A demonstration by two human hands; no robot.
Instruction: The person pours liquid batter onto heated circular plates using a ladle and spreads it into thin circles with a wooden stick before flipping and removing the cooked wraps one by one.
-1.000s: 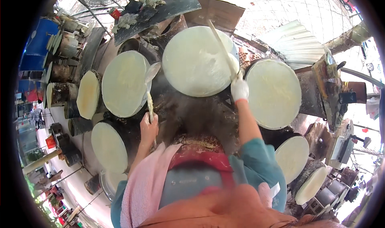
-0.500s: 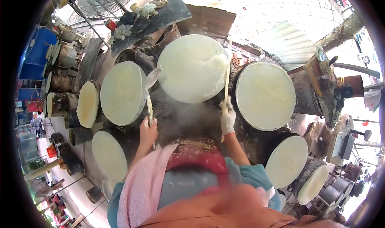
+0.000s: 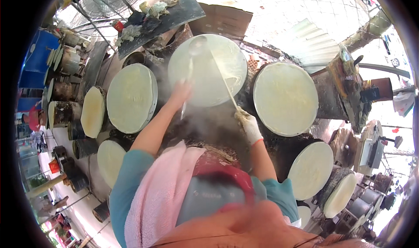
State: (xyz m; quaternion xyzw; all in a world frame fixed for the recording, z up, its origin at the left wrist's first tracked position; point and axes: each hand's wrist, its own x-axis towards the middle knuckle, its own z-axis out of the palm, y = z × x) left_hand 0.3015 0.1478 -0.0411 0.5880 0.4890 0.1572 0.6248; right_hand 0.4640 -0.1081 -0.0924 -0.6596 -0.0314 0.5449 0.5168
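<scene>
My left hand [image 3: 181, 93] is bare and grips the handle of a metal ladle [image 3: 194, 47], whose bowl rests over the far part of a round pale steaming surface [image 3: 205, 77] straight ahead. My right hand [image 3: 248, 123], in a white glove with a red cuff, holds a long thin stick [image 3: 222, 80] laid across the same round surface, lifting the edge of a thin pale sheet. Steam rises between my arms. A pink towel [image 3: 161, 195] hangs over my left shoulder.
More round pale steamers ring me: one on the left [image 3: 131, 97], one on the right [image 3: 286, 97], others lower right [image 3: 310, 169] and lower left [image 3: 109, 160]. A dark board with rags [image 3: 161, 16] and a standing fan [image 3: 111, 1] lie beyond.
My left hand has reached forward, carrying the ladle from the left steamer over the middle one. My right hand has drawn back toward me, with the stick lying across the middle surface.
</scene>
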